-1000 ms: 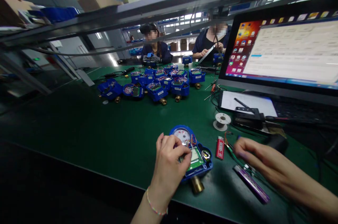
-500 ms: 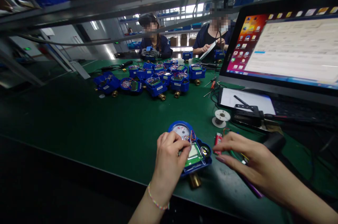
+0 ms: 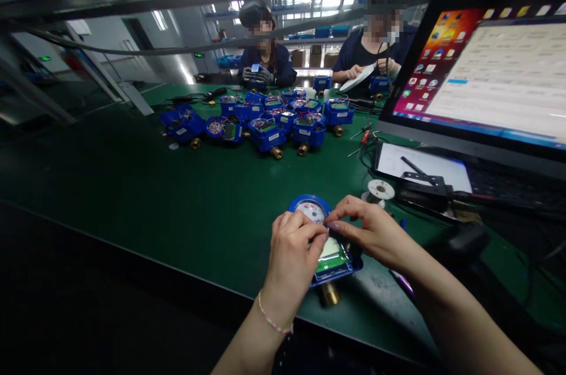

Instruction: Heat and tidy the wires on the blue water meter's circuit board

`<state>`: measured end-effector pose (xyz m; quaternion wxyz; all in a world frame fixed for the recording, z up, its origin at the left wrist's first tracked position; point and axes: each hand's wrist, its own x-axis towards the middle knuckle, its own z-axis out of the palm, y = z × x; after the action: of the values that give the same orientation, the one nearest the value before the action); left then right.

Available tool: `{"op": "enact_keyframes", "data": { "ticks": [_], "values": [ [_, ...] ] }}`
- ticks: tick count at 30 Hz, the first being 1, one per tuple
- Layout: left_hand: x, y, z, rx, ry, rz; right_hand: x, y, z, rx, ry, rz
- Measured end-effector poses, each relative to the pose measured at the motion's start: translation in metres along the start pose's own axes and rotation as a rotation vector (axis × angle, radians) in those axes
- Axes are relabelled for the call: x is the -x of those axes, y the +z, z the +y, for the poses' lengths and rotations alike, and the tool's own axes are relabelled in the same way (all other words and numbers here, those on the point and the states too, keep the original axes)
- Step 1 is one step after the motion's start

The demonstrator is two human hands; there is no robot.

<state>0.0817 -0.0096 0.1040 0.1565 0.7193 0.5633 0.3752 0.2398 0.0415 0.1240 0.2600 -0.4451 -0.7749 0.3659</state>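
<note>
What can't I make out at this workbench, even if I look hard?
Head view: what, if anything, the left hand and right hand pinch over the near blue device; their own fingers cover it.
Head view: the monitor's text, too small and blurred; its right side is cut off by the picture's edge.
Head view: most of the purple object, hidden by the right forearm.

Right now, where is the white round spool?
In the head view, right of centre: the white round spool sits on the green table, just beyond the bare right hand.
</note>
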Motion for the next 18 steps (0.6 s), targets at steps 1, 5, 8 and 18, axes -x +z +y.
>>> {"op": "enact_keyframes", "data": {
  "ticks": [1, 5, 8, 18],
  "values": [
    [-0.0002, 0.0003, 0.0000, 0.001, -0.001, 0.001, 0.0005, 0.0002, 0.0001, 0.000, 0.005, 0.010],
    [-0.0007, 0.0009, 0.0006, 0.001, -0.001, 0.004, 0.0019, 0.0015, -0.0008, 0.027, 0.020, 0.025],
    [-0.0004, 0.0009, 0.0013, -0.004, -0.005, 0.001, 0.0022, 0.0024, -0.0015, 0.034, 0.017, 0.015],
    [0.0002, 0.0013, -0.0001, 0.007, -0.007, 0.009, 0.0037, -0.0016, 0.0005, -0.022, 0.087, 0.020]
  ]
}}
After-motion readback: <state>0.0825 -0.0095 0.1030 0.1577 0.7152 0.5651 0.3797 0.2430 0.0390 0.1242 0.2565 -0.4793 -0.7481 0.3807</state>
